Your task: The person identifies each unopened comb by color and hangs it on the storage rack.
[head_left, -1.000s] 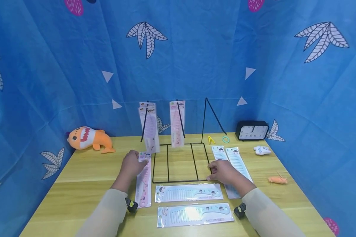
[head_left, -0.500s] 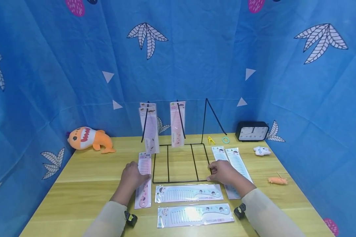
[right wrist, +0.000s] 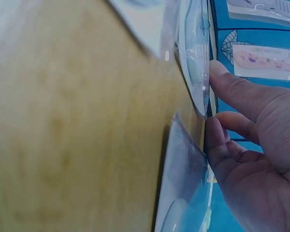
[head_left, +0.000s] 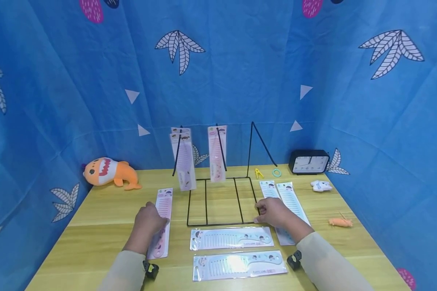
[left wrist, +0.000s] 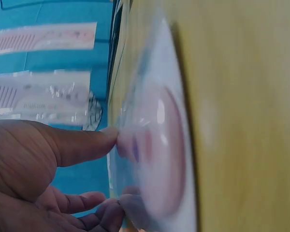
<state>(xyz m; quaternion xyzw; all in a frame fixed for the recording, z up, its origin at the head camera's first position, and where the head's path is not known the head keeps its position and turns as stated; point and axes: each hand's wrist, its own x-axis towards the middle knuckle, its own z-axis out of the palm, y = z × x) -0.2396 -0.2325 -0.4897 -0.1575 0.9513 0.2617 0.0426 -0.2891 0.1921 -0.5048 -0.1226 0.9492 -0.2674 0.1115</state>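
Your left hand point(head_left: 148, 220) lies on the pink plastic comb in its clear flat sleeve point(head_left: 161, 220), which sits on the yellow wooden bench point(head_left: 102, 226) just left of the black wire display rack point(head_left: 222, 200), running from near the front edge toward the back. In the left wrist view the thumb point(left wrist: 77, 142) and fingertips point(left wrist: 101, 212) press against the packet's rounded handle end, a loose grip that touches but is not clamped. Your right hand point(head_left: 274, 212) rests at the rack's front right corner, fingers curled against the wire base. The packet looks light, thin and glossy, so it will likely slide and flex. Pinch the stiff handle end or the header card, not the film over the teeth.
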